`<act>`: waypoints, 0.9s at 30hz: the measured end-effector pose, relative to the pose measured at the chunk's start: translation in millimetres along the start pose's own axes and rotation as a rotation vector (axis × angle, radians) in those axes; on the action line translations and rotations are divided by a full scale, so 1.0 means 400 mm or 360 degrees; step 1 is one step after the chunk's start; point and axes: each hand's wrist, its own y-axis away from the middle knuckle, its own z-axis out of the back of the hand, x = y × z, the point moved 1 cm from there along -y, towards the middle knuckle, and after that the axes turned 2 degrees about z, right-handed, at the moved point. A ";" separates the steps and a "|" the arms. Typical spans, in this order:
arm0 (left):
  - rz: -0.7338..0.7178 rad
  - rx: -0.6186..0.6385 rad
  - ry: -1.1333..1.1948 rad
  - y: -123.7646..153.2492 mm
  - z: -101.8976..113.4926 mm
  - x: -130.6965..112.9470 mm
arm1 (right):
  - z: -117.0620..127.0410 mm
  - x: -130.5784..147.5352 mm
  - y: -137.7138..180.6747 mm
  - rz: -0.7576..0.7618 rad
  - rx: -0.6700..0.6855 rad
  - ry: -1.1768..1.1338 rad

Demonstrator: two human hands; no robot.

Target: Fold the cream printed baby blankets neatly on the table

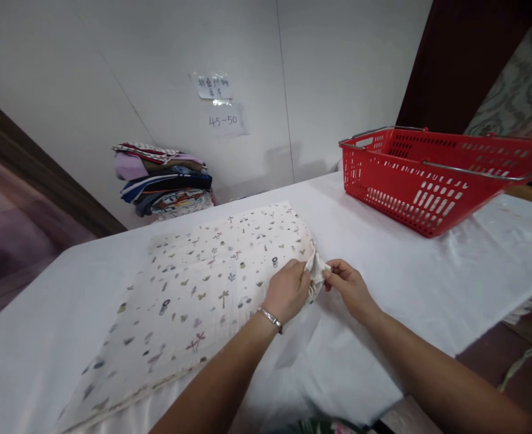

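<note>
A white cloth (207, 271) printed with small palm trees, flamingos and leaves lies spread over the middle and left of the table. Its right edge is bunched up and raised between my two hands. My left hand (288, 289), with a silver bracelet at the wrist, grips the gathered edge from the left. On the other side my right hand (350, 286) pinches the end of the same edge between thumb and fingers. The folds hide part of the fingertips.
A red plastic basket (383, 187) with metal handles stands at the right rear of the white-covered table (365, 241). Folded clothes (166, 181) are piled behind the back left edge. Paper signs (227, 119) are taped to the wall.
</note>
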 end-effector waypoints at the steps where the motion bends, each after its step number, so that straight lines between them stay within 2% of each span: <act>1: 0.0017 -0.0049 -0.0053 -0.002 0.005 0.000 | 0.000 0.000 0.000 0.0005 -0.0005 -0.0009; 3: 0.0021 -0.0118 -0.0172 -0.004 0.009 -0.004 | 0.000 0.002 0.001 0.0004 0.0000 -0.0014; 6: -0.0040 -0.0108 -0.0240 0.000 0.002 -0.018 | -0.001 0.007 0.003 -0.0002 0.0017 -0.0001; 8: -0.0074 -0.0107 -0.0157 0.003 -0.008 -0.025 | -0.001 0.011 0.004 -0.0002 0.0014 0.0009; 11: 0.0000 -0.0189 -0.0013 0.003 -0.018 -0.026 | -0.001 0.013 0.004 -0.0003 0.0000 0.0006; 22: -0.0176 -0.0226 0.0031 0.021 -0.022 -0.039 | 0.010 0.012 0.006 -0.0009 0.0029 -0.0011; 27: -0.0136 -0.0225 0.0105 0.023 -0.021 -0.035 | 0.015 0.007 0.006 -0.0023 0.0099 -0.0119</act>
